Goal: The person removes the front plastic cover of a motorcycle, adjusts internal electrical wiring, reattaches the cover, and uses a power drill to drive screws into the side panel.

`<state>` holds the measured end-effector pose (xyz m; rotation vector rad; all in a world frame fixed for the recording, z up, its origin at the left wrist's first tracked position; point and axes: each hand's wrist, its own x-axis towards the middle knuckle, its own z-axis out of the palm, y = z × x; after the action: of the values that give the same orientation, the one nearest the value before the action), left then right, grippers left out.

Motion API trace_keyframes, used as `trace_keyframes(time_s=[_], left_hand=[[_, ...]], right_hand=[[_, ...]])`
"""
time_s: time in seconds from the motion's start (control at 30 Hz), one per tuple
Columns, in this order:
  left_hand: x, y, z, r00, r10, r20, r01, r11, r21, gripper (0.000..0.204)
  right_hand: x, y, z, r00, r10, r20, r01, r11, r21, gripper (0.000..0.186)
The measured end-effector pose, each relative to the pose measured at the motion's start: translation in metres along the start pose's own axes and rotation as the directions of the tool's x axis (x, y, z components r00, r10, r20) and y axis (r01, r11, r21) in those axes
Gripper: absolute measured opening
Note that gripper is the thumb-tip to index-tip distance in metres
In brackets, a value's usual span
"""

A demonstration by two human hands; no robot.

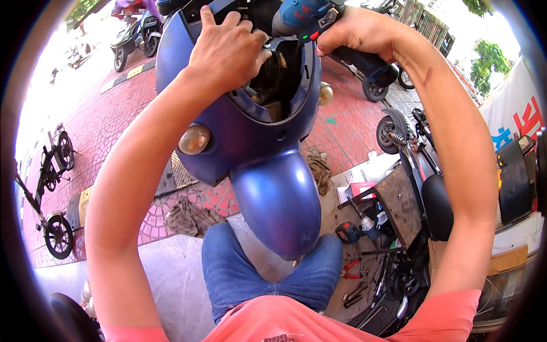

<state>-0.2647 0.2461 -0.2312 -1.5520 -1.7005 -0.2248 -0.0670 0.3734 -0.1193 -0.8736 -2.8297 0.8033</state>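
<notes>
Right hand wrapped round the drill, far middle, nose beside left hand. Left hand's fingers bent at the opening of the scooter, middle; can't tell if thumb and forefinger pinch anything. Drill probably weighty, stiff; take it by the grip. Scooter likely heavy, shell stiff, slick, scratchable; hold by the opening's edge. Drill blue and black, green light lit. Scooter satin blue-purple, round lamps left and right, rounded fender near.
</notes>
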Motion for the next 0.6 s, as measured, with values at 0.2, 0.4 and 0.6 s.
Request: trace_keyframes(time_s=[0.2,0.4,0.6], left_hand=[[0.007,0.004,-0.002,0.998,-0.012,0.063,0.014,1.0,-0.028,0.033],[0.009,-0.002,-0.006,0.997,-0.008,0.075,0.011,0.999,-0.03,0.031],[0.014,-0.001,-0.016,0.984,-0.028,0.174,0.044,0.995,-0.085,0.034]], right_hand=[[0.001,0.001,0.003,0.999,-0.032,0.002,0.032,0.999,0.02,0.012],[0.004,-0.01,0.001,0.999,-0.026,0.019,0.027,0.999,-0.043,0.007],[0.001,-0.016,0.008,1.0,0.027,0.0,-0.027,0.995,-0.097,0.007]])
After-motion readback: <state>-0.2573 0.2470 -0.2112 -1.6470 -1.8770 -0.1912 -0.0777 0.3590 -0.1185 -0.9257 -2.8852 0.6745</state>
